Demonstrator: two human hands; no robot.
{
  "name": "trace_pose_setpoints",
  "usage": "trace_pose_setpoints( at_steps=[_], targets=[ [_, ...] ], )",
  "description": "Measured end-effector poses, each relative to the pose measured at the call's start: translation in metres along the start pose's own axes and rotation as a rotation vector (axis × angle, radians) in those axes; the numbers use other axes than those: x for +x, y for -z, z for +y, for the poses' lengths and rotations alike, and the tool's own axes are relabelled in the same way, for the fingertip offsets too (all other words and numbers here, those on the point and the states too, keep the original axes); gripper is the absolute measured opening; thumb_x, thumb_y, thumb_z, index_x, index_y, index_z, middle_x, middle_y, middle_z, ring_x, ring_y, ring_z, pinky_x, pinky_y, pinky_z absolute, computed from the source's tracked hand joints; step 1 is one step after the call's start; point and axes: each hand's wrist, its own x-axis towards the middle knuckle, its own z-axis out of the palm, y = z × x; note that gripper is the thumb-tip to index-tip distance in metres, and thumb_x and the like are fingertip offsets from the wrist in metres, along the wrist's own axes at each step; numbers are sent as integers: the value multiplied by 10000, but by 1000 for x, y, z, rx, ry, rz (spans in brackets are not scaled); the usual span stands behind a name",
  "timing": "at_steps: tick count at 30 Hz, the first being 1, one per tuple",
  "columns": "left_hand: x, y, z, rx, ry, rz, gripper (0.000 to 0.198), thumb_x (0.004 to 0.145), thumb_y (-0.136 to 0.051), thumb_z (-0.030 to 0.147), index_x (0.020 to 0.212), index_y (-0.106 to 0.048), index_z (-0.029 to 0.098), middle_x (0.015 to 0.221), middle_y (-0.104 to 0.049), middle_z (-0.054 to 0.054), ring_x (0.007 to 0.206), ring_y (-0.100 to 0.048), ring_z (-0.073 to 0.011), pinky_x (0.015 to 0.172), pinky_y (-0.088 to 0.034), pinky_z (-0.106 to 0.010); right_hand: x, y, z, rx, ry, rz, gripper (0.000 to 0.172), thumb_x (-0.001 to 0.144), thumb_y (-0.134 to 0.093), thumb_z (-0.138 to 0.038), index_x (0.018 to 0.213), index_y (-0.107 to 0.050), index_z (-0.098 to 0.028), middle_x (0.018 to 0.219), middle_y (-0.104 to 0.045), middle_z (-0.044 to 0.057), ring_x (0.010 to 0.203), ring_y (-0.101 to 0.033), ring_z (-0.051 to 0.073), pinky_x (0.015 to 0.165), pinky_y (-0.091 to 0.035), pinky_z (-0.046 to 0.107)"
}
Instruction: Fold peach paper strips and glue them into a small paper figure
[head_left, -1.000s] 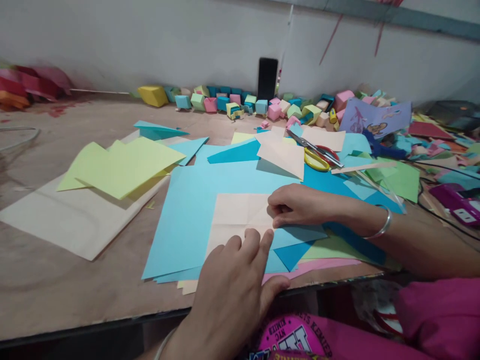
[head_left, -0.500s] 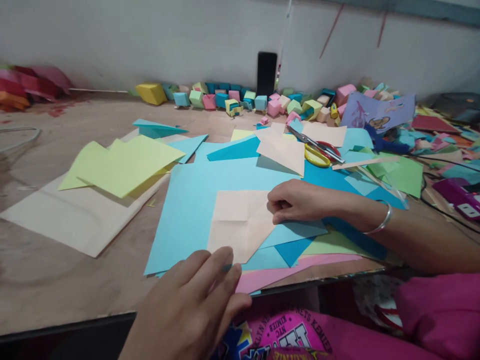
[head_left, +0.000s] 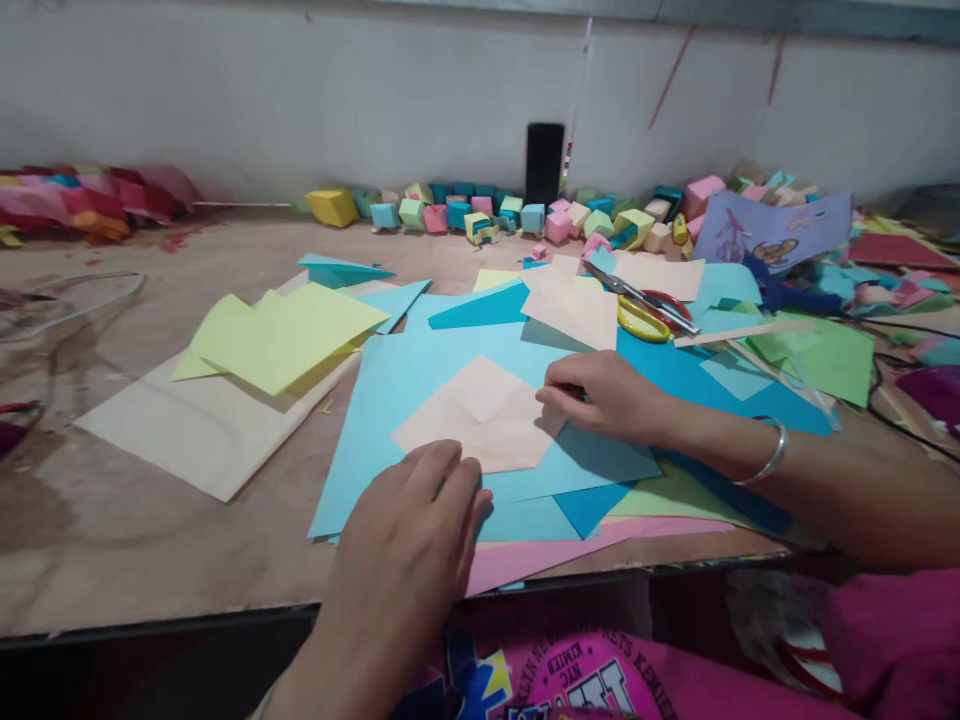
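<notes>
Peach paper rests on the light blue sheet; hands apart.
I record the left hand over the near side of the light blue sheet, fingers extended at the paper's near edge, presumably to steady it. The right hand, toward that sheet's right side, curls at the paper's corner; I cannot tell whether it pinches. Scissors lie beyond the sheet's far-right part, seemingly clear of both hands.

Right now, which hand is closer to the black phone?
Right. The right hand is in front of the black phone, slightly to its right. The left hand is farther, left of it, near the table's front edge.
</notes>
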Motion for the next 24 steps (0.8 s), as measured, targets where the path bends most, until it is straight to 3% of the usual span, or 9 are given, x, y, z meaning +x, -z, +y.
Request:
trace_pose_setpoints(
  at_steps=[2,5,7,10,16,19,24],
  targets=[
    [0,-1,-4,-14,34,12,123,912,-480,216,874,-578,153,1006,-633,-134,831,-612,-280,666,-527,-445,-2,-3,1,-64,116,83,116,869,-476,-191,829,-581,-161,772,-579,47,732,-476,152,634,-297,273],
    [1,-3,-7,-25,78,18,154,929,-450,229,851,-554,148,1005,-624,-136,878,-611,-284,765,-517,-484,-6,-5,-1,-175,301,32,281,798,-456,-55,1005,-607,-170,962,-607,85,882,-497,188,698,-330,294],
    [4,-3,-8,-17,95,-10,154,933,-440,221,852,-552,152,960,-622,-119,934,-606,-293,869,-473,-538,-10,-4,-8,-294,359,15,271,805,-474,-62,1006,-617,-175,1036,-605,97,921,-496,209,715,-338,316],
    [8,-3,-7,-7,135,-54,162,942,-425,225,877,-561,166,943,-620,-104,1084,-574,-327,953,-398,-599,-17,-2,-20,-527,434,99,197,870,-489,-117,1004,-624,-165,1109,-605,119,951,-499,240,733,-347,358],
    [10,-3,-3,-8,184,-32,180,947,-438,259,856,-568,173,1001,-637,-119,1263,-480,-361,1004,-325,-642,-19,-4,-24,-757,634,244,319,936,-470,-154,1247,-533,-191,1282,-561,107,1065,-507,255,810,-384,417],
    [7,-4,-3,-17,196,-28,146,940,-454,249,866,-558,179,1035,-651,-118,1319,-427,-363,1013,-314,-647,-14,-7,-13,-747,698,239,283,950,-469,-173,1222,-546,-192,1333,-533,92,1146,-486,247,857,-393,424],
    [4,-7,-6,-40,207,-24,77,936,-462,220,927,-530,186,1266,-608,-123,1357,-384,-355,1013,-297,-683,-7,-7,0,-665,713,179,204,964,-440,-145,1090,-599,-169,1297,-568,64,1156,-500,217,871,-415,380]
  ],
)
